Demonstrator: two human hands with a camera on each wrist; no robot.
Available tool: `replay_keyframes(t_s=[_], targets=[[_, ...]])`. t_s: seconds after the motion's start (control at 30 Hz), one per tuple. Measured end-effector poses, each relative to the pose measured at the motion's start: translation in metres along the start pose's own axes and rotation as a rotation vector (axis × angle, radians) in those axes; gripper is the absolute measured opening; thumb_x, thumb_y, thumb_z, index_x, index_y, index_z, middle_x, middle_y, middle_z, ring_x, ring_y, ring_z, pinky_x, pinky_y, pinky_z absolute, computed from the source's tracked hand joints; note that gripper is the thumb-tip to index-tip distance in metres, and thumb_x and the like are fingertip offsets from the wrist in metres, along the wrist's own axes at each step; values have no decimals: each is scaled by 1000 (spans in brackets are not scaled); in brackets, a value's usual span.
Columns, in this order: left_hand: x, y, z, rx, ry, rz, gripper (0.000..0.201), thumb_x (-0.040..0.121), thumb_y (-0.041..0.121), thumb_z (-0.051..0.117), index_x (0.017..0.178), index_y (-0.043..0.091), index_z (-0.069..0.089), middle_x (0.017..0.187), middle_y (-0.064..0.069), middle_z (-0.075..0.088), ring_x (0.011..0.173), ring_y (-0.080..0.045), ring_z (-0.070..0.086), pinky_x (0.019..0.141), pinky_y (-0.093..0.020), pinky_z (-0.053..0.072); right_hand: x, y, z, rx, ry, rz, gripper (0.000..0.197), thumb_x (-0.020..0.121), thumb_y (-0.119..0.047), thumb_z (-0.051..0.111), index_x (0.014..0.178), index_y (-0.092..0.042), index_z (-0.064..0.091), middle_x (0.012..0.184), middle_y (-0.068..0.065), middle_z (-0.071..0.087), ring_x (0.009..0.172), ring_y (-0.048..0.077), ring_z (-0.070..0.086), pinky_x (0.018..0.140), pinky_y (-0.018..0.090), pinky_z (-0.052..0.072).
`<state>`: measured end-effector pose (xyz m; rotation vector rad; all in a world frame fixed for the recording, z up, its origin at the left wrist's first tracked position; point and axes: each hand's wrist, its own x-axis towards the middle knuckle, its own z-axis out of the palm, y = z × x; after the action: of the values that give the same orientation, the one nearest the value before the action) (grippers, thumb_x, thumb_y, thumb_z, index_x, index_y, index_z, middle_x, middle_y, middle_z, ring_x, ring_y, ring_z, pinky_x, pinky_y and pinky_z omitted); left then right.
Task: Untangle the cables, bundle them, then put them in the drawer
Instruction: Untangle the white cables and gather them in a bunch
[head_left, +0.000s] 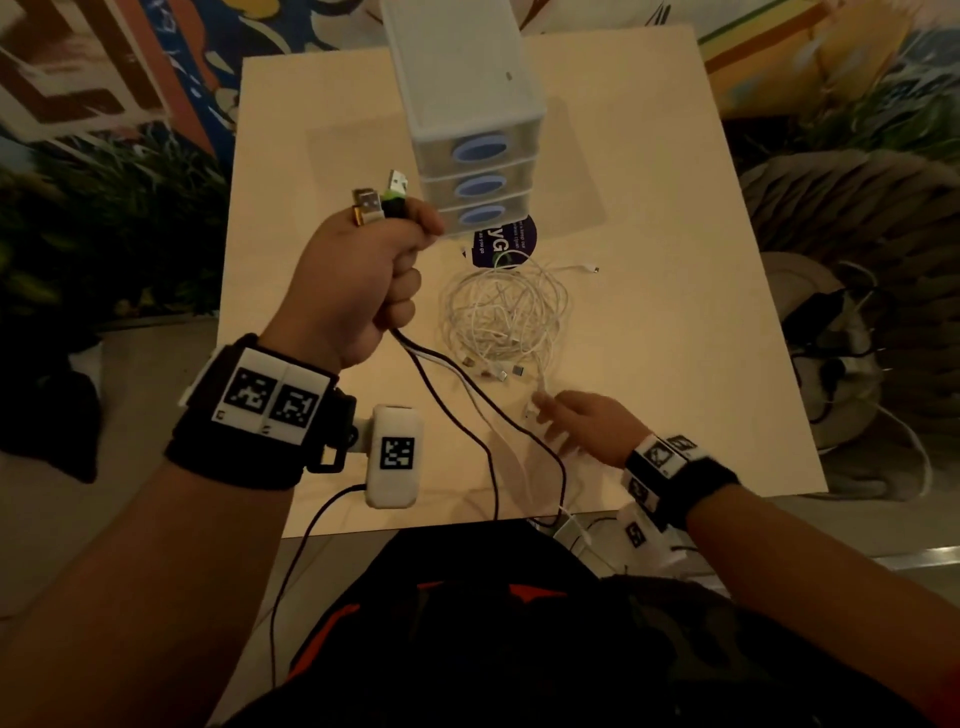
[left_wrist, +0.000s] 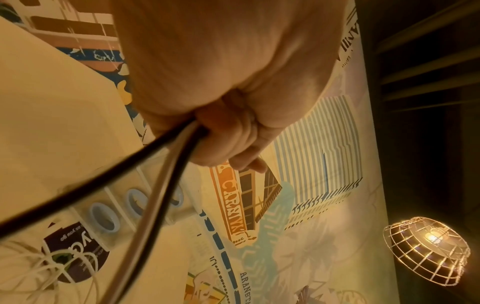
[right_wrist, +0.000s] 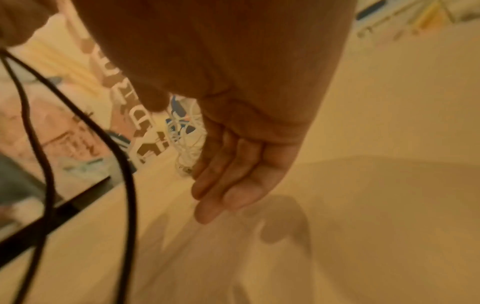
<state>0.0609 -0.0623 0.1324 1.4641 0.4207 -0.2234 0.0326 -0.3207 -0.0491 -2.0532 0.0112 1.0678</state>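
My left hand (head_left: 358, 280) is raised above the table in a fist around several cables, black and white (head_left: 467, 400). Their USB plugs (head_left: 382, 200) stick out above the fist, one of them with a green collar. The cables hang from the fist (left_wrist: 221, 139) down over the table's near edge (left_wrist: 85, 185). A tangled pile of white cables (head_left: 506, 312) lies in the middle of the table. My right hand (head_left: 576, 426) hovers low over the table near the pile's loose ends, fingers (right_wrist: 228, 189) straight and holding nothing. The black cables (right_wrist: 114, 148) hang to its left.
A white three-drawer unit (head_left: 467, 104) with blue handles stands at the back of the table (head_left: 675, 260), all drawers closed. A dark round sticker (head_left: 506, 241) lies in front of it. A white adapter (head_left: 569, 527) hangs at the near edge. Bags lie on the floor to the right.
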Motion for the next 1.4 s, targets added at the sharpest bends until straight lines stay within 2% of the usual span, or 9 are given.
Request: replay_keyframes(t_s=[0.1,0.23,0.43,0.6,0.7,0.87,1.07,1.2,1.4], targets=[[-3,-2,3,-11,17,-1,31,100,3,44,79,20,61,55,5,25,43,-9,17,41,-17,18,16,-17,2,-492,79,15,74,84,-87,36,89,-22,70,82,-3,74,78,17,70,82,37,56],[-7,-2,3,8,17,21,31,99,2,44,79,19,60,55,5,24,43,-10,16,41,-17,18,33,-28,20,-776,216,23,61,86,-75,51,99,-18,66,104,5,69,95,28,66,75,33,51],[-12,-6,-4,53,2,47,31,98,0,46,78,18,61,52,6,25,42,-9,17,42,-17,17,40,-33,19,-756,208,35,43,93,-53,57,112,-15,64,115,9,67,106,32,64,82,35,50],[-11,-12,-11,66,2,41,32,99,1,46,78,18,62,51,6,26,42,-9,17,42,-17,17,33,-26,-19,-344,245,36,24,94,-38,58,88,-19,72,84,-3,77,72,14,74,80,35,61],[-9,-14,-11,78,7,38,34,100,1,47,77,20,64,52,5,26,43,-10,17,42,-19,17,21,-20,-45,-287,311,31,21,94,-34,57,89,-21,74,78,-9,76,63,5,72,78,31,60],[-5,-14,-7,99,-20,31,33,100,1,47,78,19,64,53,5,25,43,-11,16,43,-19,16,19,-1,-62,-488,398,127,29,88,-51,63,107,-30,67,103,-7,71,100,16,64,86,31,50],[-3,-19,-3,121,-34,13,32,99,0,46,79,18,64,51,6,25,42,-10,17,42,-17,17,23,-29,-29,-489,428,-230,22,87,-39,68,104,-29,60,100,-3,55,90,17,56,79,32,45],[-3,-24,-3,135,-26,-6,31,98,0,47,80,18,64,51,6,26,43,-10,17,42,-19,16,44,-47,-7,-700,260,-141,36,92,-41,63,123,-24,61,119,4,58,108,25,61,88,36,50],[-3,-29,-9,138,-24,-17,32,98,-2,46,80,17,64,52,5,24,43,-11,15,44,-20,14,46,-57,-15,-713,246,-100,29,99,-43,57,108,-22,75,108,3,70,101,27,65,79,33,50]])
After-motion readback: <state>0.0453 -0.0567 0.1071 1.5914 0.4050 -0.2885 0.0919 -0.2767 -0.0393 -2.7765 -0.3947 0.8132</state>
